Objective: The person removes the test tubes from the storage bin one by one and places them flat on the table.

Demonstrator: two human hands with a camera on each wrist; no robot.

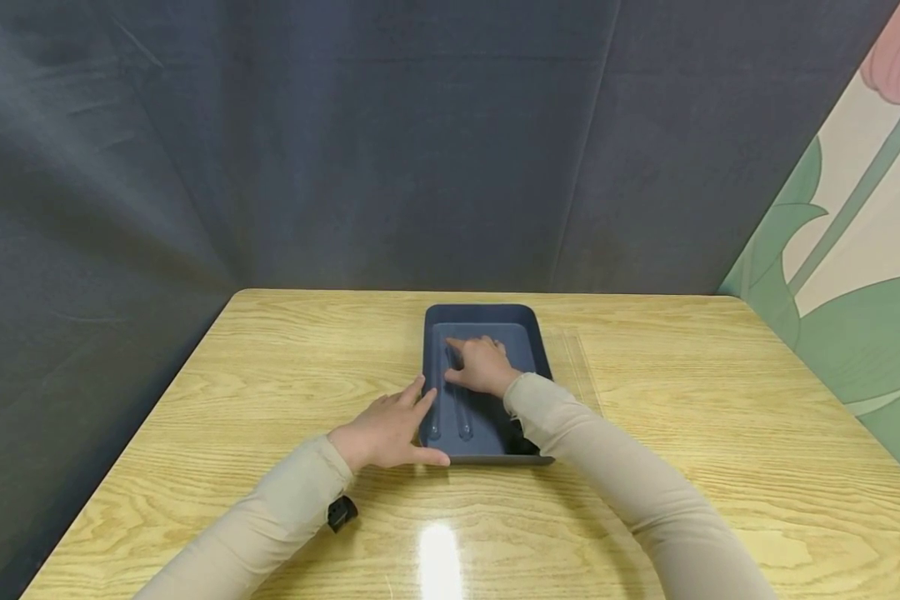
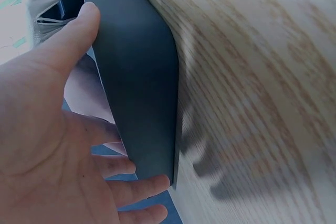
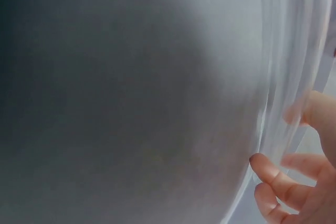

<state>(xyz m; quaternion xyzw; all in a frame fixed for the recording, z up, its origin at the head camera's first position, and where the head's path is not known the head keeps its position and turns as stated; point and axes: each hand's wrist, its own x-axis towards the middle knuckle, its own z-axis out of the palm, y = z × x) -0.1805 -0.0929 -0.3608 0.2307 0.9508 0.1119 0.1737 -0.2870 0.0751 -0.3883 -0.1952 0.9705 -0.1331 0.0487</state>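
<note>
A dark blue rectangular tray (image 1: 487,313) lies on the table, with two long clear tubes inside. One clear tube (image 1: 435,417) lies along the left wall, and the other clear tube (image 1: 463,412) is parallel beside it. My right hand (image 1: 482,367) reaches into the tray and pinches the far part of the second tube between thumb and fingers; the thumb (image 3: 299,114) shows through clear plastic in the right wrist view. At the tray's near left corner, my left hand (image 1: 392,429) spreads its fingers, touching the outer side wall (image 2: 136,77), thumb at the near rim.
A flat clear plastic piece (image 1: 581,367) lies on the wooden table (image 1: 690,392) just right of the tray. A dark curtain (image 1: 420,167) hangs behind the table's far edge. To the right is a floral-patterned surface (image 1: 870,292).
</note>
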